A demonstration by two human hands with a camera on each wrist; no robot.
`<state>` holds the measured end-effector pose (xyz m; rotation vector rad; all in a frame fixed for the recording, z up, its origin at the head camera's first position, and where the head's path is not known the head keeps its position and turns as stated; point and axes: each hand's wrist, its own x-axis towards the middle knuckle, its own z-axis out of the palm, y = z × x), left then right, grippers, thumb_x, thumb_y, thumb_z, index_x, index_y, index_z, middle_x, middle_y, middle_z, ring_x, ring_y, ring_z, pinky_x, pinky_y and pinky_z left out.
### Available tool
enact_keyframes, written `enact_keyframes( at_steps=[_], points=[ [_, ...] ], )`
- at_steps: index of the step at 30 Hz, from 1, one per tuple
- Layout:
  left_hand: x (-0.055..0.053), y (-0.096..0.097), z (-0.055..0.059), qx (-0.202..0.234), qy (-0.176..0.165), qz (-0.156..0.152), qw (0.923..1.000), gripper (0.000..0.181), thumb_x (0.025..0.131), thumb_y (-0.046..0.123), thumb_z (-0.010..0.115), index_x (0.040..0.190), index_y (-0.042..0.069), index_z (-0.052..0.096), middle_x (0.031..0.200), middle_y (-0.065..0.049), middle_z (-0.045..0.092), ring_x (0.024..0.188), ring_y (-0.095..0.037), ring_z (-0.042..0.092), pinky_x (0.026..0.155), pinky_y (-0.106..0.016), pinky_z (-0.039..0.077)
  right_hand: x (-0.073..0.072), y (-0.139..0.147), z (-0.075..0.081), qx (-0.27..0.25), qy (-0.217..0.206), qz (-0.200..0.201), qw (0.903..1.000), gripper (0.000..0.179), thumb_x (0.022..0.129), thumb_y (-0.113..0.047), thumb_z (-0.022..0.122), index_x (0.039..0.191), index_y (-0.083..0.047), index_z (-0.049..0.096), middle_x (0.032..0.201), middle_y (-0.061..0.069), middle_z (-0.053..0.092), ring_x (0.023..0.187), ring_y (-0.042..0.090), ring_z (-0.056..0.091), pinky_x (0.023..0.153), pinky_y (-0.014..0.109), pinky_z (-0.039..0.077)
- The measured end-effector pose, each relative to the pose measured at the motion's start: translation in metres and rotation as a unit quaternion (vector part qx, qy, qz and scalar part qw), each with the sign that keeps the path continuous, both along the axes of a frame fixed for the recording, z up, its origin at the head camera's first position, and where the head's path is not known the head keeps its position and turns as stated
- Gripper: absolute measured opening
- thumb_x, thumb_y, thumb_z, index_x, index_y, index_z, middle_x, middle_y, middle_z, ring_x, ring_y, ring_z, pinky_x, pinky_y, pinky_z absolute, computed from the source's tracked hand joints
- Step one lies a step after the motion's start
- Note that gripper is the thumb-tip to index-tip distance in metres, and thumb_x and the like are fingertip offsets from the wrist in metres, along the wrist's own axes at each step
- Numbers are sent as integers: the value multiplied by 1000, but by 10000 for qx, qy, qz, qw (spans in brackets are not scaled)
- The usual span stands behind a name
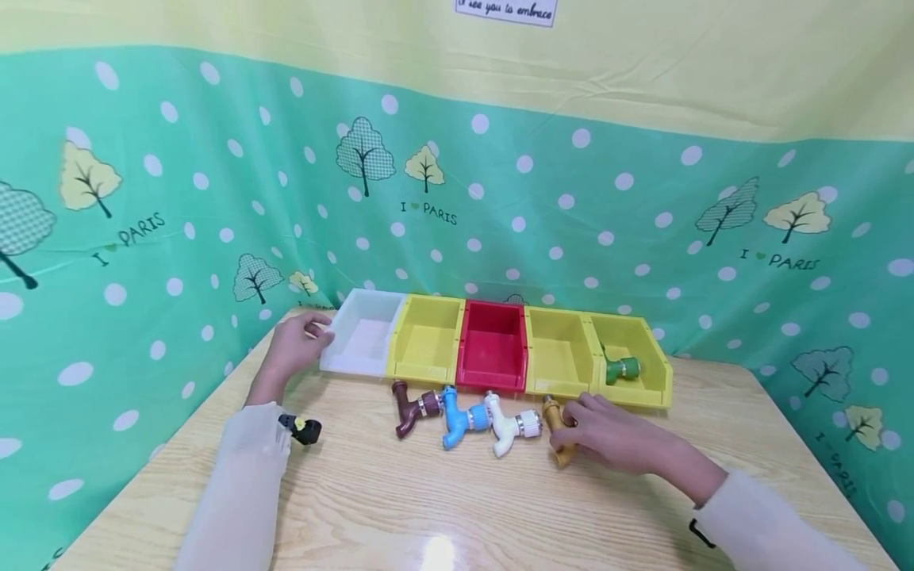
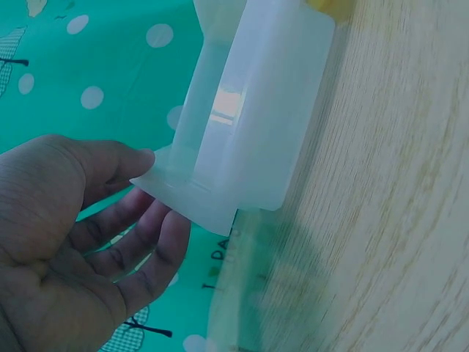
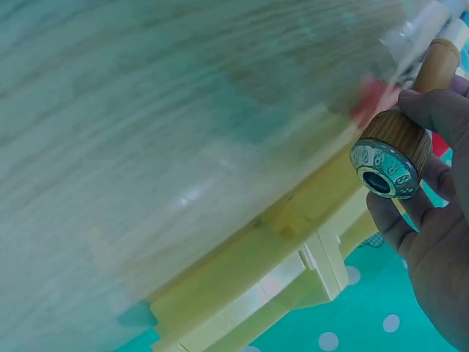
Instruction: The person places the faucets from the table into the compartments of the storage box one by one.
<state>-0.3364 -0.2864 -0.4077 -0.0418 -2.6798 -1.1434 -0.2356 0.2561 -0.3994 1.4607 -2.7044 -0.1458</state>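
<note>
In the head view, my right hand (image 1: 607, 432) holds a tan tap (image 1: 564, 454) at the right end of a row on the table. The right wrist view shows thumb and fingers around the ribbed handle of that tap (image 3: 396, 143). My left hand (image 1: 296, 345) pinches the side edge of a white translucent bin (image 1: 367, 345) at the far left, its thumb on one face and fingers on the other in the left wrist view. A white tap (image 1: 508, 428), a blue tap (image 1: 459, 420) and a dark brown tap (image 1: 410, 408) lie left of the tan one.
Beside the white bin stand a yellow bin (image 1: 428, 337), a red bin (image 1: 493, 349), a second yellow bin (image 1: 560, 353) and a third yellow bin (image 1: 657, 385) holding a green tap (image 1: 623, 369). A patterned cloth (image 1: 500, 230) hangs behind the wooden table (image 1: 371, 492).
</note>
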Motion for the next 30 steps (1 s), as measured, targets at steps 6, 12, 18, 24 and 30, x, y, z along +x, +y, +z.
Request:
enact_keyframes(
  at_steps=[6, 12, 18, 24, 30],
  points=[
    [1, -1, 0, -15, -32, -14, 10000, 34, 101, 18, 64, 128, -2, 62, 109, -21, 64, 91, -32, 62, 71, -35, 54, -2, -1, 9, -178, 363, 177, 9990, 42, 89, -9, 76, 114, -41, 66, 102, -6, 53, 91, 15, 43, 77, 32, 42],
    [1, -1, -2, -24, -20, -27, 10000, 33, 101, 18, 64, 128, -1, 62, 108, -21, 64, 91, -32, 63, 71, -35, 54, -7, -1, 22, -225, 418, 78, 9988, 43, 85, -5, 76, 112, -37, 70, 102, -5, 56, 90, 15, 44, 76, 33, 43],
    [1, -1, -2, -58, 61, -34, 10000, 33, 101, 18, 64, 127, -2, 63, 107, -21, 64, 89, -32, 63, 70, -35, 54, -16, -1, 32, -272, 184, -220, 9992, 41, 86, -7, 79, 110, -39, 71, 105, -6, 56, 95, 16, 46, 79, 35, 44],
    [1, -1, -2, -77, 19, -35, 10000, 33, 101, 18, 64, 128, -2, 63, 107, -21, 64, 89, -31, 63, 70, -35, 54, -30, -2, 39, -452, 224, -334, 9982, 44, 84, -6, 81, 108, -41, 71, 104, -7, 58, 96, 16, 47, 79, 36, 43],
    [0, -1, -1, -44, 1, -5, 10000, 33, 101, 18, 64, 128, -1, 63, 108, -20, 64, 88, -31, 63, 70, -35, 54, -48, -5, 42, -572, 264, -566, 9964, 42, 83, -6, 84, 109, -37, 74, 103, -5, 60, 94, 17, 48, 79, 36, 44]
  ],
)
